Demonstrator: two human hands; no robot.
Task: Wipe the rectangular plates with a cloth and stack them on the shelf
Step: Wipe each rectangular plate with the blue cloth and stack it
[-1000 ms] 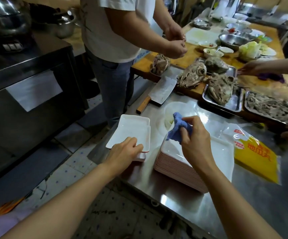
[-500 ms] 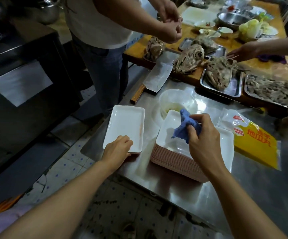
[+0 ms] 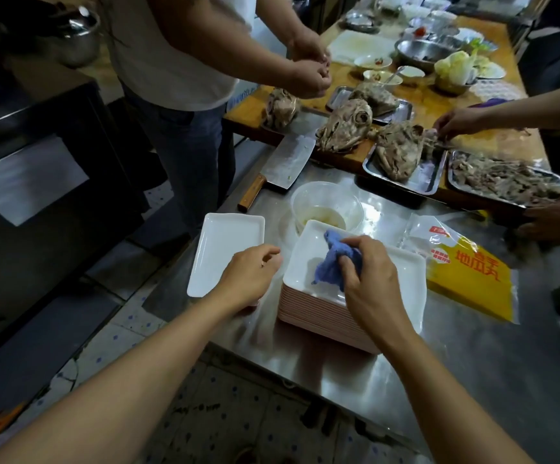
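The right hand (image 3: 369,279) pinches a blue cloth (image 3: 333,262) against the top plate of the stack (image 3: 315,306), at the frame's centre on the steel bench (image 3: 472,363). The left hand (image 3: 248,279), fingers loosely curled and holding nothing, hangs over the near corner of 1 plate (image 3: 225,246) lying left of the stack. Behind, toward the top of the frame, sit a tub (image 3: 327,204) and cleaver (image 3: 280,170); right, a yellow bag (image 3: 466,279).

A single head-worn wide-angle camera looks forward and steeply down, close over the steel counter (image 3: 472,380). Both forearms enter from the lower edge; floor tiles fill the lower left, and a wooden table stretches toward the upper right.
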